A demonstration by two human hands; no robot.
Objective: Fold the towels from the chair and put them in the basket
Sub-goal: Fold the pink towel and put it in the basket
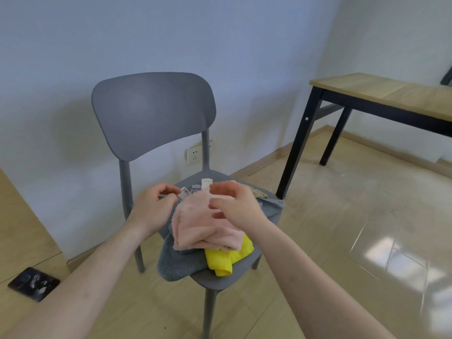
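Note:
A grey chair (154, 111) stands against the wall with a heap of towels on its seat. A pink towel (200, 226) lies on top, a yellow towel (227, 258) pokes out at the front right, and a grey-blue towel (173, 263) hangs over the seat's front left edge. My left hand (154, 206) pinches the pink towel's far left corner by a barcode tag. My right hand (234, 204) hovers over the pink towel with fingers curled and apart; whether it touches the cloth I cannot tell. No basket is in view.
A wooden table with black legs (381, 94) stands at the right against the wall. A dark phone-like object (34, 283) lies on a wooden surface at the lower left. A wall socket (194, 154) sits behind the chair. Tiled floor surrounds the chair.

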